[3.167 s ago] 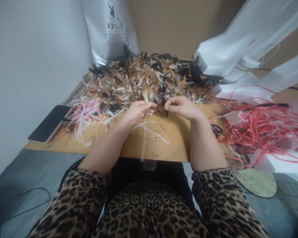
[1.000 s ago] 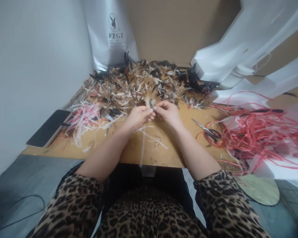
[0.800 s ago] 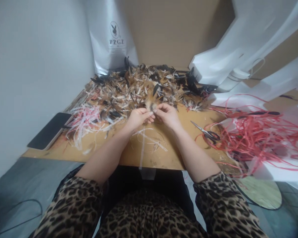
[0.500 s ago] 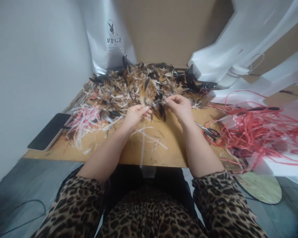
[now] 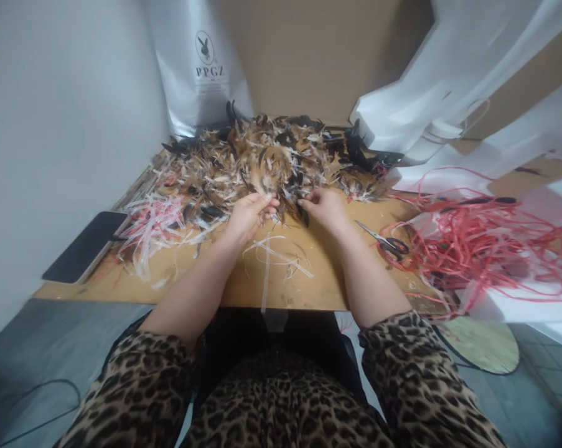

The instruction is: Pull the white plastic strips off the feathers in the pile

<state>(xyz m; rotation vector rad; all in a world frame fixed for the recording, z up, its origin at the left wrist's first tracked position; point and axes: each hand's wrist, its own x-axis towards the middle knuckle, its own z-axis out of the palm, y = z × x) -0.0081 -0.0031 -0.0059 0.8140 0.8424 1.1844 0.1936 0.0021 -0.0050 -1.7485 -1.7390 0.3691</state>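
My left hand [image 5: 250, 214] pinches a small bunch of brown feathers [image 5: 267, 171] by its pale lower end, thumb on top and fingers curled beneath. The tips fan upward and blend into the big feather pile [image 5: 215, 158] behind. My right hand [image 5: 327, 210] is a short way to the right, closed, thumb and fingertips together beside a dark feather [image 5: 303, 214] at the pile's front edge. What that pinch holds, if anything, is too small to make out. Pale strips [image 5: 266, 267] lie on the wooden table [image 5: 327, 292] below my hands.
Scissors [image 5: 378, 238] with dark handles lie right of my right forearm. Beyond is a tangle of red strings [image 5: 486, 249]. At left are a phone [image 5: 87, 246] and pink-and-white strips [image 5: 152, 224]. A printed bag [image 5: 206, 93] and a cardboard panel [image 5: 304, 56] stand behind the pile.
My right hand has moved down and left, its fingertips lower than before. My left hand has shifted slightly left and up, still pinching the feathers. The whole view has shifted a little.
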